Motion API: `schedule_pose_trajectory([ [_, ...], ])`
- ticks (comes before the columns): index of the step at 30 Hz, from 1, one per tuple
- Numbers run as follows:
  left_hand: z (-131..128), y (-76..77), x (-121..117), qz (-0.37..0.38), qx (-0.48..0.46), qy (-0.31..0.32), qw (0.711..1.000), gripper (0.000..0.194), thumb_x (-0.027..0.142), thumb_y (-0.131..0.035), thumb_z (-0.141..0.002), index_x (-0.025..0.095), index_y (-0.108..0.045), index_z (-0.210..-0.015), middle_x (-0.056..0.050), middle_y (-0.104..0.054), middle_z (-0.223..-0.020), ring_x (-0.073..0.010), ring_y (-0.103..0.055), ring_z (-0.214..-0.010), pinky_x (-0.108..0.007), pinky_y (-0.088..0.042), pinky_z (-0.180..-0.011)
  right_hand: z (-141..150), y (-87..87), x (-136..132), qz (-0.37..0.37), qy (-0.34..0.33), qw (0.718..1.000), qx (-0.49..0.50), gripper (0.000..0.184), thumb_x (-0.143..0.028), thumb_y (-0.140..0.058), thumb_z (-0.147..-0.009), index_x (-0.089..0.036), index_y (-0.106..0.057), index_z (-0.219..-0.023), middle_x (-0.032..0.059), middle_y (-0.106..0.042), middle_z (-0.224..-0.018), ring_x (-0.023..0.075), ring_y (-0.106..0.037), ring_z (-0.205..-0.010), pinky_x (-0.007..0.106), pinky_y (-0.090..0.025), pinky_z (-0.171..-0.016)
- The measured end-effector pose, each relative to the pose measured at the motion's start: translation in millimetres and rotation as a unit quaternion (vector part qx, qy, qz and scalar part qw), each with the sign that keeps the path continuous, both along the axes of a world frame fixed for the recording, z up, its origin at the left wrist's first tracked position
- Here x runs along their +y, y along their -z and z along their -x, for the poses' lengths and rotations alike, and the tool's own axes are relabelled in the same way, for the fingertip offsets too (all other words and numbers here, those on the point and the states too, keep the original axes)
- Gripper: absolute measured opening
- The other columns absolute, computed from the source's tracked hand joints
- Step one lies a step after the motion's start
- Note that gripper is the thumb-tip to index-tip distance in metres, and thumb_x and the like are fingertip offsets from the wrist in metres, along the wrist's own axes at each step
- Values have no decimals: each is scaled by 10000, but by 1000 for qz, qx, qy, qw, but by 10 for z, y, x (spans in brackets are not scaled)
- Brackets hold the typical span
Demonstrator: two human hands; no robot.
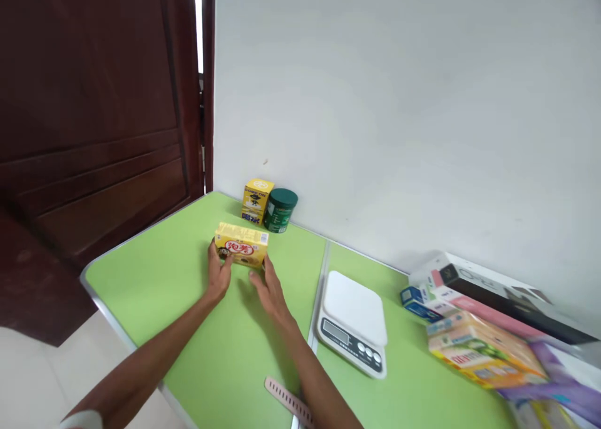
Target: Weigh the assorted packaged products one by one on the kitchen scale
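A yellow snack box with red lettering lies on the green table. My left hand rests against the box's left end, fingers curled round its corner. My right hand lies at the box's right front corner, fingers stretched toward it and touching its edge. Both forearms reach in from the lower edge of the view.
Behind the box, against the white wall, stand a small yellow carton and a dark green round tin. A white kitchen scale sits to the right. A pile of boxes fills the right side. A dark wooden door stands left. A pink strap lies near the front edge.
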State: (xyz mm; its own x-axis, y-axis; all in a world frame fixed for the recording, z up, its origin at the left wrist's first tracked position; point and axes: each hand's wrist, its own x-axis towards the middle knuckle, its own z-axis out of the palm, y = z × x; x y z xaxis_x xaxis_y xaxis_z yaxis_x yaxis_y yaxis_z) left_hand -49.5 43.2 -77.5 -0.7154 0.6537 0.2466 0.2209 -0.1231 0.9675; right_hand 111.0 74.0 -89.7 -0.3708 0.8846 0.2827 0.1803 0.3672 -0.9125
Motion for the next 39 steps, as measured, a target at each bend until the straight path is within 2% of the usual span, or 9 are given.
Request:
schedule_pose_trajectory([
  [4, -435, -104, -324, -59, 32, 67, 995, 686, 332, -603, -914, 203, -381, -1550, -163, -495, -1573, -307, -453, -1498, -470, -327, -1272, -498, -258, -471, -50, 42, 998, 3, 840, -504, -571, -1003, -303, -155, -1705, 92, -252, -1762, 319, -315, -1600, 593, -318, -1280],
  [9, -1189, -281, -302, -94, 76, 167, 978, 697, 413, -567, -976, 206, -333, -1599, -163, -446, -1610, -314, -405, -1533, -476, -289, -1294, -1390, -579, -656, -94, 154, 983, -20, 778, -526, -555, -1016, -333, -218, -1690, 92, -371, -1708, 347, -434, -1533, 618, -388, -1238],
  [12, -1633, -275, -237, -105, 117, 243, 957, 711, 423, -554, -992, 213, -308, -1626, -164, -435, -1613, -318, -396, -1535, -495, -291, -1292, -1932, -582, -695, -63, 220, 973, -27, 739, -550, -547, -1013, -308, -302, -1667, 119, -457, -1651, 355, -523, -1460, 604, -466, -1178],
  [16, -1998, -160, -182, -105, 150, 316, 931, 716, 406, -522, -1016, 219, -264, -1657, -162, -418, -1621, -307, -376, -1546, -493, -302, -1287, -2392, -413, -732, -39, 266, 963, -29, 707, -561, -545, -1007, -273, -389, -1633, 138, -516, -1607, 341, -601, -1373, 555, -531, -1118],
  [22, -2007, -34, -92, -81, 179, 353, 915, 698, 377, -529, -1002, 208, -314, -1644, -168, -425, -1627, -310, -399, -1535, -506, -316, -1282, -2549, -161, -654, -34, 288, 957, -28, 727, -583, -572, -974, -249, -441, -1606, 150, -519, -1608, 349, -524, -1452, 589, -460, -1175],
  [26, -1864, 65, -4, -47, 102, 346, 932, 733, 404, -588, -967, 238, -320, -1629, -165, -425, -1641, -315, -434, -1520, -535, -362, -1254, -2614, -90, -594, 7, 295, 955, 43, 690, -625, -544, -981, -270, -487, -1570, 141, -537, -1599, 333, -526, -1460, 588, -429, -1201],
  [31, -1695, 205, 175, 14, -48, 309, 950, 623, 387, -618, -921, 230, -456, -1502, -180, -571, -1491, -285, -662, -1278, -530, -493, -1149, -2727, -12, -554, 71, 352, 919, 165, 681, -737, -526, -939, -200, -645, -1341, 203, -706, -1370, 360, -689, -1251, 573, -563, -1044],
  [34, -1662, 235, 220, 7, -59, 302, 951, 567, 373, -635, -906, 228, -500, -1437, -168, -619, -1417, -268, -703, -1204, -521, -526, -1114, -2719, -1, -561, 63, 380, 908, 164, 633, -754, -530, -934, -202, -683, -1203, 186, -761, -1228, 339, -739, -1121, 540, -599, -978],
  [39, -1678, 220, 194, 16, -39, 307, 951, 553, 360, -620, -900, 220, -495, -1420, -164, -611, -1416, -250, -707, -1191, -474, -546, -1095, -2662, -54, -604, 44, 380, 915, 127, 647, -785, -505, -929, -204, -701, -1136, 160, -784, -1121, 329, -752, -1053, 514, -615, -933],
])
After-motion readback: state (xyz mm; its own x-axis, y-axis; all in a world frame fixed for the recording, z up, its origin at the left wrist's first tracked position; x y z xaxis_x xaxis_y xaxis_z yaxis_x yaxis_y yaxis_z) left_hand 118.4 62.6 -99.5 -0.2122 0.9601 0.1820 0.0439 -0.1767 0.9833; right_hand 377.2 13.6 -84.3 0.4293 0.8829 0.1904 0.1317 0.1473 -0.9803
